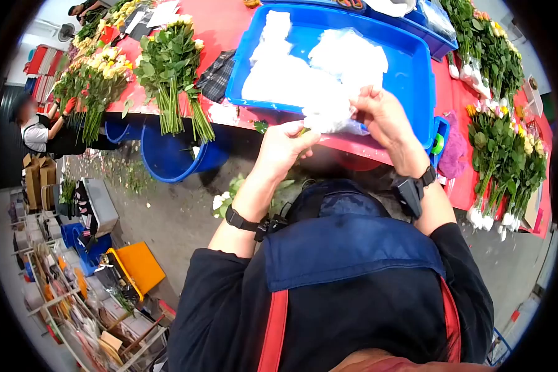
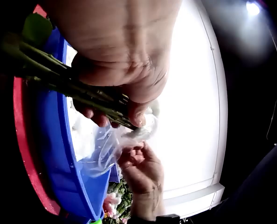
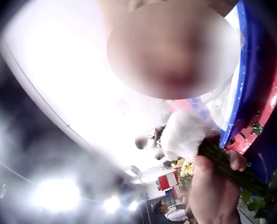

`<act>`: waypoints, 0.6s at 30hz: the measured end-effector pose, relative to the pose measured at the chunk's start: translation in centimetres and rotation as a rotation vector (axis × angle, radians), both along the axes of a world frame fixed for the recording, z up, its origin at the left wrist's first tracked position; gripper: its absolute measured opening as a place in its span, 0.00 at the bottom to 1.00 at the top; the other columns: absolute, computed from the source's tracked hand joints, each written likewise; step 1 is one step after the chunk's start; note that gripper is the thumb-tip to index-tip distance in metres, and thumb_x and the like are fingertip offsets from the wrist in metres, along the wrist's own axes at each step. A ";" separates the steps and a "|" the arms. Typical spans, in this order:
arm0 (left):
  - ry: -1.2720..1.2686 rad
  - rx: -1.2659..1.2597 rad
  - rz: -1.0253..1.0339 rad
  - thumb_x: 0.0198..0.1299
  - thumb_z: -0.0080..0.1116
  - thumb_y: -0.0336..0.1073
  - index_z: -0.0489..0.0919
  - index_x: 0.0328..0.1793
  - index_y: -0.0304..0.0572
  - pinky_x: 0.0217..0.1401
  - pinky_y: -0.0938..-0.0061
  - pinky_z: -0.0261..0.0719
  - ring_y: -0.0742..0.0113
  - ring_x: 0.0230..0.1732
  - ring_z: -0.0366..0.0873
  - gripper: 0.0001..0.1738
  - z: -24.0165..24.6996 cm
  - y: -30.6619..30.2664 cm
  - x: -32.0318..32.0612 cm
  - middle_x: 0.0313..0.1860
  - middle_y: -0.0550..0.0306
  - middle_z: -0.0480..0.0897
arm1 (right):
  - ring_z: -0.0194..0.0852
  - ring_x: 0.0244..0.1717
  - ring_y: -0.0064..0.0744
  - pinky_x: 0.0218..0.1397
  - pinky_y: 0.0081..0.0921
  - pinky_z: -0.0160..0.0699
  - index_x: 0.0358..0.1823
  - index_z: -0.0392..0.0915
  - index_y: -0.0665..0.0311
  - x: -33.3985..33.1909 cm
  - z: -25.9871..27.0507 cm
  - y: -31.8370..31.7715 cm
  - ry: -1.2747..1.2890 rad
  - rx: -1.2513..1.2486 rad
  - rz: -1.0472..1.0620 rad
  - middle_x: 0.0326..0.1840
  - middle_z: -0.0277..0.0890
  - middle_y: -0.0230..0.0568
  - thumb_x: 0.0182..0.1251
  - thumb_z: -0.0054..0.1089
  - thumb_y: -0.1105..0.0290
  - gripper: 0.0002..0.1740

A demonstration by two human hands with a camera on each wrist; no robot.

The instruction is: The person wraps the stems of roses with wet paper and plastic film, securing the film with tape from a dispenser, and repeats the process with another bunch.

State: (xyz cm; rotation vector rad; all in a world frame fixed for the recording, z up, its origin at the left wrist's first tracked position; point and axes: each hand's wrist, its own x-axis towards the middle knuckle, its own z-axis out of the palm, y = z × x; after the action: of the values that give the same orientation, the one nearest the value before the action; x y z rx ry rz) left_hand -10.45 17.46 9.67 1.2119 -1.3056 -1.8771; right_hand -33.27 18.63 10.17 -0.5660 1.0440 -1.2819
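My left hand (image 1: 285, 149) grips a bundle of green stems (image 2: 89, 91), its fingers and thumb wrapped round them near the cut ends. A white cotton-like wad (image 3: 185, 137) covers those ends. Leaves and a white flower (image 1: 220, 201) of the bundle hang below the left forearm. Thin clear plastic (image 2: 106, 151) lies around the wad, and my right hand (image 1: 384, 118) pinches it with curled fingers. Both hands are over the near rim of a blue tray (image 1: 409, 62), which holds more white wadding (image 1: 347, 59).
The tray stands on a red-covered table (image 1: 220, 25). Rose bundles (image 1: 167, 68) lie at left; bundles with white-wrapped ends (image 1: 502, 167) lie at right. A blue bucket (image 1: 167, 164) stands below the table edge. Another person (image 1: 37, 130) works at far left.
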 end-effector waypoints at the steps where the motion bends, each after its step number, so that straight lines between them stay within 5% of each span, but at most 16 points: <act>1: -0.042 -0.044 0.012 0.59 0.65 0.32 0.83 0.44 0.33 0.29 0.81 0.72 0.77 0.24 0.74 0.10 0.3 0.1 0.3 0.28 0.64 0.81 | 0.75 0.30 0.25 0.36 0.20 0.75 0.34 0.73 0.63 0.3 1.2 -0.3 -0.026 -0.045 -0.015 0.29 0.76 0.36 0.59 0.63 0.79 0.07; 3: -0.126 -0.129 0.037 0.59 0.65 0.32 0.83 0.44 0.34 0.29 0.82 0.71 0.80 0.25 0.73 0.10 0.9 0.5 0.7 0.28 0.66 0.80 | 0.76 0.31 0.24 0.39 0.20 0.75 0.33 0.74 0.64 2.3 3.0 -0.2 0.248 -0.221 0.102 0.30 0.77 0.34 0.61 0.62 0.78 0.05; 6: -0.261 -0.444 0.095 0.58 0.64 0.36 0.83 0.51 0.39 0.42 0.75 0.79 0.72 0.36 0.82 0.15 0.6 1.1 0.8 0.36 0.60 0.87 | 0.76 0.30 0.25 0.39 0.22 0.76 0.32 0.73 0.66 6.0 5.5 1.2 0.633 -0.543 0.268 0.28 0.77 0.35 0.61 0.60 0.78 0.04; 9: -0.342 -0.428 0.072 0.62 0.62 0.31 0.83 0.44 0.34 0.26 0.83 0.69 0.84 0.26 0.71 0.08 0.6 -0.2 2.2 0.27 0.66 0.81 | 0.77 0.31 0.29 0.38 0.25 0.75 0.30 0.73 0.66 7.9 3.9 2.5 0.971 -0.832 0.297 0.28 0.76 0.41 0.54 0.57 0.82 0.04; 10: -0.236 -0.248 0.002 0.62 0.62 0.32 0.81 0.39 0.35 0.24 0.82 0.71 0.80 0.23 0.73 0.06 1.1 -1.4 3.1 0.25 0.63 0.80 | 0.77 0.31 0.29 0.37 0.25 0.76 0.30 0.73 0.66 8.4 3.0 2.9 0.967 -0.819 0.272 0.28 0.76 0.41 0.55 0.57 0.82 0.04; 13: 0.091 -0.040 0.023 0.64 0.59 0.33 0.68 0.52 0.36 0.20 0.78 0.75 0.68 0.20 0.77 0.16 2.3 -3.6 5.3 0.27 0.56 0.79 | 0.75 0.30 0.28 0.36 0.24 0.75 0.33 0.72 0.65 9.9 -0.1 3.9 0.692 -0.562 0.129 0.30 0.77 0.34 0.58 0.60 0.83 0.07; 14: 0.218 -0.022 0.011 0.66 0.57 0.34 0.62 0.58 0.36 0.19 0.75 0.76 0.65 0.19 0.77 0.21 2.6 -4.3 5.9 0.31 0.53 0.79 | 0.76 0.37 0.27 0.44 0.25 0.76 0.38 0.71 0.65 10.0 -1.0 3.6 0.443 -0.396 0.176 0.35 0.77 0.36 0.59 0.60 0.82 0.08; 15: 0.268 0.020 0.008 0.66 0.56 0.35 0.67 0.56 0.34 0.24 0.74 0.80 0.64 0.24 0.80 0.18 2.6 -5.0 6.4 0.38 0.52 0.81 | 0.77 0.44 0.27 0.51 0.26 0.77 0.42 0.70 0.66 10.2 -1.9 3.3 0.194 -0.231 0.216 0.40 0.78 0.37 0.60 0.61 0.81 0.11; 18: 0.519 0.081 0.033 0.68 0.52 0.36 0.73 0.53 0.33 0.17 0.77 0.74 0.65 0.19 0.78 0.14 2.4 -6.2 5.6 0.31 0.50 0.81 | 0.75 0.47 0.27 0.54 0.27 0.75 0.56 0.68 0.67 12.9 -4.7 2.7 0.531 -0.354 0.431 0.45 0.77 0.38 0.64 0.60 0.74 0.20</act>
State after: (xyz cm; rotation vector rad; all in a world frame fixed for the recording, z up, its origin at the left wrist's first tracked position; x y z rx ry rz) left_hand -4.89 11.30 12.03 0.7012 -0.9275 -2.0519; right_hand -20.39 21.29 5.45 -1.3787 1.0439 -0.9486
